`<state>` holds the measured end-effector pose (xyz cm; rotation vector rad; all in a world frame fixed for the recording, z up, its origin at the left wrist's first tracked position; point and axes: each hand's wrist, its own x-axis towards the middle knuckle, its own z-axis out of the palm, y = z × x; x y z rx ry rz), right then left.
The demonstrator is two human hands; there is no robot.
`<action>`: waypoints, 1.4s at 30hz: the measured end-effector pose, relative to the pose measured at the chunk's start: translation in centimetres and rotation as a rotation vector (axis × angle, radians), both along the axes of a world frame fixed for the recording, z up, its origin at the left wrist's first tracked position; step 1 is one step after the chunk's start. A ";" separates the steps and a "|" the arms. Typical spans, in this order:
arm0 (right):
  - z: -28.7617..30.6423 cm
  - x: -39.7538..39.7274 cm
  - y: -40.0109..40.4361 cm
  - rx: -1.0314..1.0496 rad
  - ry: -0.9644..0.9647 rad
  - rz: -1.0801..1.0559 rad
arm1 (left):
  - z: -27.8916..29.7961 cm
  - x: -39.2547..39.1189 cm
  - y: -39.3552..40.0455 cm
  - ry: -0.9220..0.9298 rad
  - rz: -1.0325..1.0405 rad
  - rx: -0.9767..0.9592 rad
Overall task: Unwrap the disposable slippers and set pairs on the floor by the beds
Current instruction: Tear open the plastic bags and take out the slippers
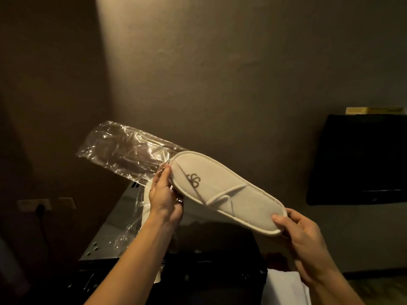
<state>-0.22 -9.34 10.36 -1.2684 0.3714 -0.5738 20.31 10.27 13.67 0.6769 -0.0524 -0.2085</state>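
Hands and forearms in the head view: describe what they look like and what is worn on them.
Both are bare. The left hand and right hand wear no gloves, and no rings, watch or bracelet show. Both forearms are uncovered to the bottom edge of the picture, with no sleeve or cuff in sight. Fingernails look short and plain in the dim light.
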 end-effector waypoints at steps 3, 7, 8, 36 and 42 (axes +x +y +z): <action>-0.4 -0.7 -0.7 0.033 0.024 -0.028 | -0.1 0.4 0.5 0.019 0.018 -0.037; -0.2 -0.8 -1.3 0.153 -0.007 -0.042 | -1.7 -1.1 -0.8 0.046 -0.017 -0.018; 0.0 -0.6 -1.2 0.178 -0.019 -0.037 | -2.3 -1.9 -1.5 0.052 -0.048 0.019; 1.9 4.8 0.9 -0.218 0.108 -0.143 | -1.5 -6.8 -2.0 -0.210 -0.451 0.377; 0.8 8.3 2.0 -0.169 0.279 0.054 | -1.4 -5.0 -1.6 -0.062 -0.624 0.705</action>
